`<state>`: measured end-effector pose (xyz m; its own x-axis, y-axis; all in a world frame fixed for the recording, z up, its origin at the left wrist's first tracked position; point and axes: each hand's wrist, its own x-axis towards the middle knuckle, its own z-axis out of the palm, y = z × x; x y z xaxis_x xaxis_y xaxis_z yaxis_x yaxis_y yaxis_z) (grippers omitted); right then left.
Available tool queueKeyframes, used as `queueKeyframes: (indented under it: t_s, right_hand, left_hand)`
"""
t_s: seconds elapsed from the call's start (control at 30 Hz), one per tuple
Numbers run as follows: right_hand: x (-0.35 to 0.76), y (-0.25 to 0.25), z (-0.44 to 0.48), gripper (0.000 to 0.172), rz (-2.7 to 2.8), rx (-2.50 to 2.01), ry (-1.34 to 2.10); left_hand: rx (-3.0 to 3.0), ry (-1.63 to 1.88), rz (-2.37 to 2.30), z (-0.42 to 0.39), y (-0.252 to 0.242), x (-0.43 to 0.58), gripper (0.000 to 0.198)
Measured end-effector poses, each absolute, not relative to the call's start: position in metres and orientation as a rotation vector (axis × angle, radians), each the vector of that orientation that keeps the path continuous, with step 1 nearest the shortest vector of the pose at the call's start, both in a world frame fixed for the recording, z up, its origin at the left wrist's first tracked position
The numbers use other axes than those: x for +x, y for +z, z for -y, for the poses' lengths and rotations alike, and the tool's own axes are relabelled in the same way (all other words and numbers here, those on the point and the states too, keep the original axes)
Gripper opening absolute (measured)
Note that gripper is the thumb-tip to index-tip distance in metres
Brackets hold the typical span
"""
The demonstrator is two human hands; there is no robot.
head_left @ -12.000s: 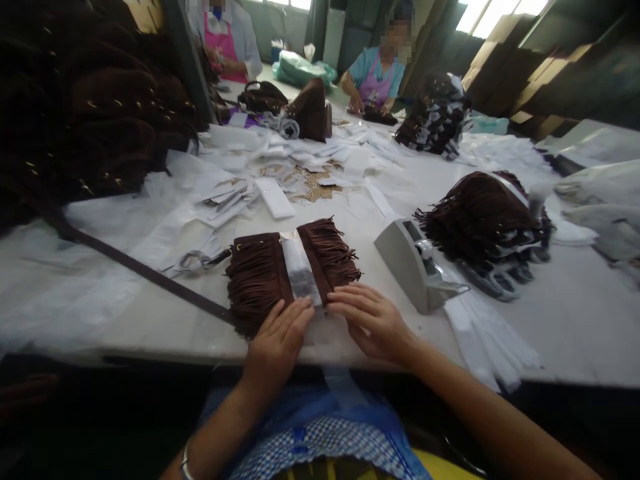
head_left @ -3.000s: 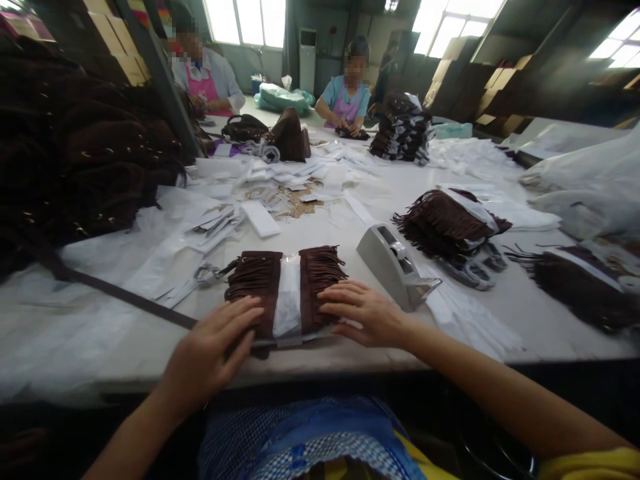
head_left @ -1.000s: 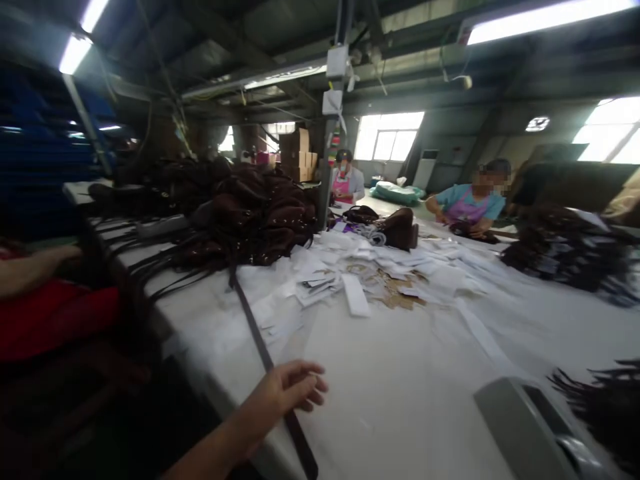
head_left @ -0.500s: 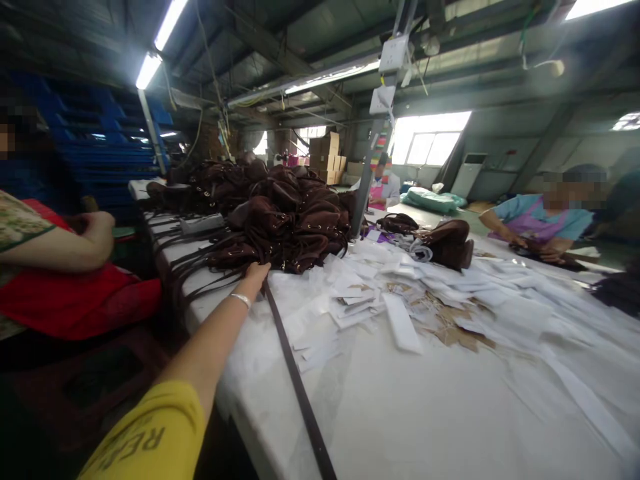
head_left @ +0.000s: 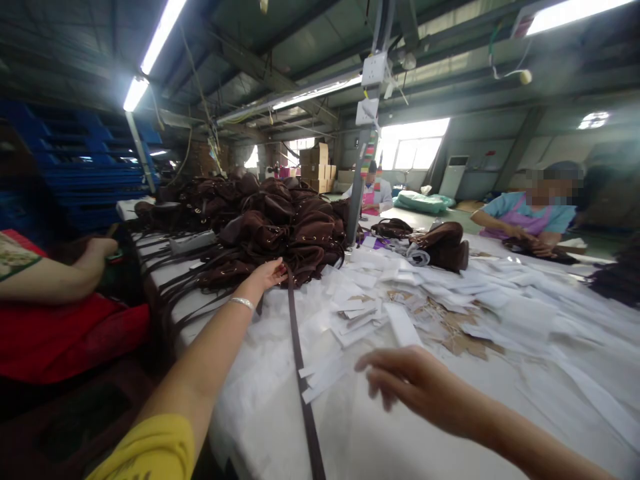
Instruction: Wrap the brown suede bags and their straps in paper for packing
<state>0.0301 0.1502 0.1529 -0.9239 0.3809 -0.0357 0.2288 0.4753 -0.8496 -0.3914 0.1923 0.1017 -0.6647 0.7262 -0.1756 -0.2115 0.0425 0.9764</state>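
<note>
Head view: my left hand [head_left: 273, 272] pinches the strap [head_left: 295, 330] by the far bags [head_left: 265, 230], best held untangled; my right hand [head_left: 407, 383] hovers nearer, holding nothing.

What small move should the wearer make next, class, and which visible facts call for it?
Probably secure the dark strap in the left hand: its fingers are right by the strap's upper end, at the edge of the brown bags, though whether they grip yet is unclear. The right hand shows nothing held, apart from the strap.
</note>
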Motion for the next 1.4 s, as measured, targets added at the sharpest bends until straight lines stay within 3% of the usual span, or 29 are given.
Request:
queueKeyframes:
  t_s: [0.27, 0.57, 0.83, 1.07, 1.3, 1.4]
  right_hand:
    - [-0.028, 0.162, -0.16, 0.049, 2.25, -0.512, 1.671]
    - [-0.027, 0.159, -0.164, 0.05, 2.143, -0.655, 1.833]
    - [-0.041, 0.146, -0.186, 0.048, 1.793, -0.677, 1.938]
    - [-0.092, 0.139, -0.219, 0.051, 1.289, -0.607, 2.348]
    - [-0.172, 0.12, -0.238, 0.081, 1.069, -0.579, 2.684]
    - [-0.211, 0.115, -0.236, 0.071, 1.056, -0.615, 2.735]
  left_hand:
    - [0.321, 1.614, -1.522, -0.192, 0.105, -0.387, 0.037]
    - [0.305, 1.757, -1.422, -0.205, 0.12, -0.364, 0.035]
    - [0.669, 1.974, -1.343, -0.196, 0.162, -0.292, 0.027]
    - [1.036, 1.662, -1.302, -0.126, 0.165, -0.203, 0.031]
    - [1.295, 1.269, -1.363, -0.05, 0.143, -0.159, 0.033]
    - [1.439, 0.996, -1.342, -0.024, 0.143, -0.137, 0.029]
